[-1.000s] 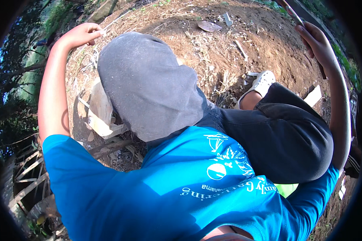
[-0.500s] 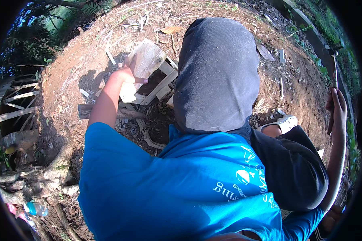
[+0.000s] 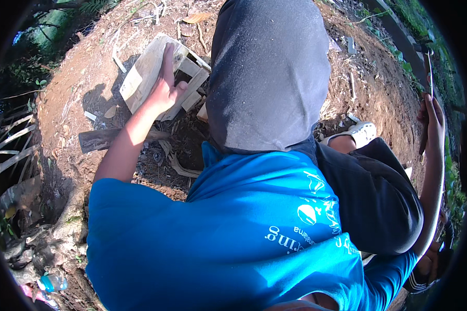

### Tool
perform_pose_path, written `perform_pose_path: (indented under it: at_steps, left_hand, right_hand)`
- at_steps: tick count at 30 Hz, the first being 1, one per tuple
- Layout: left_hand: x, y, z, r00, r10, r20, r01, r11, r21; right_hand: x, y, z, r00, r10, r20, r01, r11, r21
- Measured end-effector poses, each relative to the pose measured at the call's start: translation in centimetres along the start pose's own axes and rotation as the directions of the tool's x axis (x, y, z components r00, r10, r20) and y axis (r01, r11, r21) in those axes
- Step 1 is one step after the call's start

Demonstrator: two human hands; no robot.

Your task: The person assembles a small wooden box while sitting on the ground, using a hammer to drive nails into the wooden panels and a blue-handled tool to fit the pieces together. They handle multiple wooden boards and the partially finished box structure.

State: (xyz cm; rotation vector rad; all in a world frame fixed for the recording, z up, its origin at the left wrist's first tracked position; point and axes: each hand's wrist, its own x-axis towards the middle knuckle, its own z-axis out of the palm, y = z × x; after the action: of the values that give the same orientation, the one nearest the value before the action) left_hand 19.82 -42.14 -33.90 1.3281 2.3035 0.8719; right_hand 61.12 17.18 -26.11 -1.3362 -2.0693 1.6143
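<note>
Surrounding the wooden box (image 3: 145, 67) under the left grip (image 3: 164, 95) is sunlit soil (image 3: 65, 101).

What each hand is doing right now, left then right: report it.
Left hand: open, fingers extended, apparently resting on the pale, boxy wooden frame.
Right hand: closed, holding the long, thin brown tool with a dark head.

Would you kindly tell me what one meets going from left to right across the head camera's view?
Plastic bottle, wooden box-like piece with the left hand on it, raised grey-clad knee, pale clog, right hand gripping a slender tool.
</note>
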Motion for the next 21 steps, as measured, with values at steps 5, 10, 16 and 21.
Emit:
perform_pose_path:
  at_steps: [5,10,16,21]
  left_hand:
    - [-3.5,12.5,8.4,0.993,-0.113,0.039,0.119,0.914,-0.387]
    - [-3.5,13.1,10.4,0.990,-0.105,-0.095,0.062,0.922,-0.382]
    - [0.1,16.3,9.4,0.941,-0.169,-0.293,-0.009,0.853,-0.522]
    - [7.2,5.8,2.9,0.815,-0.231,-0.531,0.116,0.964,-0.240]
  right_hand:
    - [0.1,-0.9,0.1,1.000,-0.028,-0.003,0.028,0.999,-0.016]
    - [0.5,-1.5,0.2,0.996,-0.086,0.014,0.086,0.996,0.012]
    - [0.3,-0.2,-0.2,0.998,-0.056,-0.022,0.056,0.998,-0.012]
    - [-0.1,0.6,-1.1,0.999,-0.040,-0.033,0.038,0.998,-0.055]
